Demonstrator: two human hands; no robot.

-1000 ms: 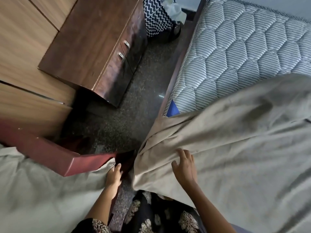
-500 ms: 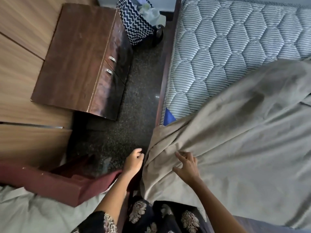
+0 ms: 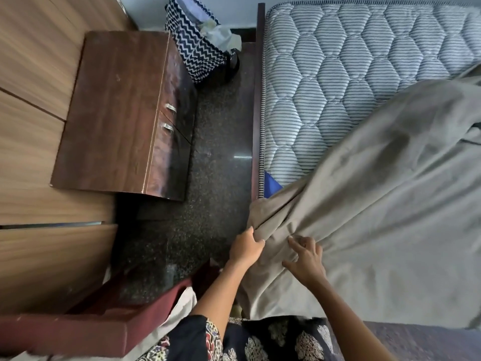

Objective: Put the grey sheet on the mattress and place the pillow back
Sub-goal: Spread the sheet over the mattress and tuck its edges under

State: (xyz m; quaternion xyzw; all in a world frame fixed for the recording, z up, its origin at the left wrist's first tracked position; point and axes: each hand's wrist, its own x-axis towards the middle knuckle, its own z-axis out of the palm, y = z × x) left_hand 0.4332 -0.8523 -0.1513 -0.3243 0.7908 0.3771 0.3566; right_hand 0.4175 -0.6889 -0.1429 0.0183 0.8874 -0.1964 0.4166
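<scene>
Left hand [image 3: 244,247] has crossed to clutch the sheet [image 3: 377,217] corner (right hand [image 3: 304,260] beside, grasp unclear); bare mattress [image 3: 338,74] lies ahead.

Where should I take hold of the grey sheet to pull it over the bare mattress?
Grip the bunched corner of the grey sheet at the bed's near left edge, where the left hand holds it. Come from the floor side, fingers round the gathered folds: they fan out from there, so a pull probably carries the cloth across the bare mattress.
</scene>
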